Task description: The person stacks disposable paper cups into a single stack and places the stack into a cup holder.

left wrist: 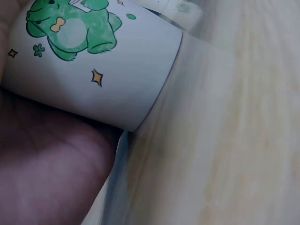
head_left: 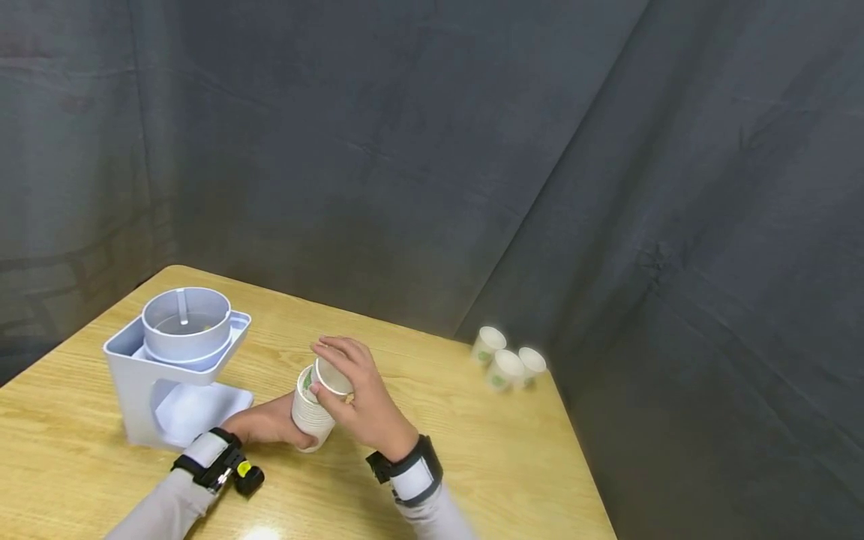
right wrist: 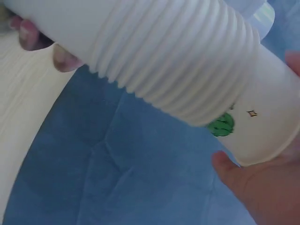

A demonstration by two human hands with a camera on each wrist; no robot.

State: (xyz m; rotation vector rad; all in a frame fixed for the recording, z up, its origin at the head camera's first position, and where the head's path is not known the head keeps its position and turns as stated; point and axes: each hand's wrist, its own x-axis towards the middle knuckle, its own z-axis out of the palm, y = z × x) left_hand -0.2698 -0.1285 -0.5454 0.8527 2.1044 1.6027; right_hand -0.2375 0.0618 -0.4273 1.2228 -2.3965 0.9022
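My left hand holds a nested stack of white paper cups around its lower part, the stack tilted over the table. With thumb and fingers, my right hand grips the rim of the end cup, which sticks out partway from the stack. Ridged rims line the stack in the right wrist view, and a green print shows on the protruding cup. Up close in the left wrist view, the bottommost cup carries a green cartoon animal and small orange stars.
On the left stands a pale plastic stand bearing a round open container. Three white paper cups are grouped near the wooden table's far right corner. Dark grey curtains hang behind and to the right.
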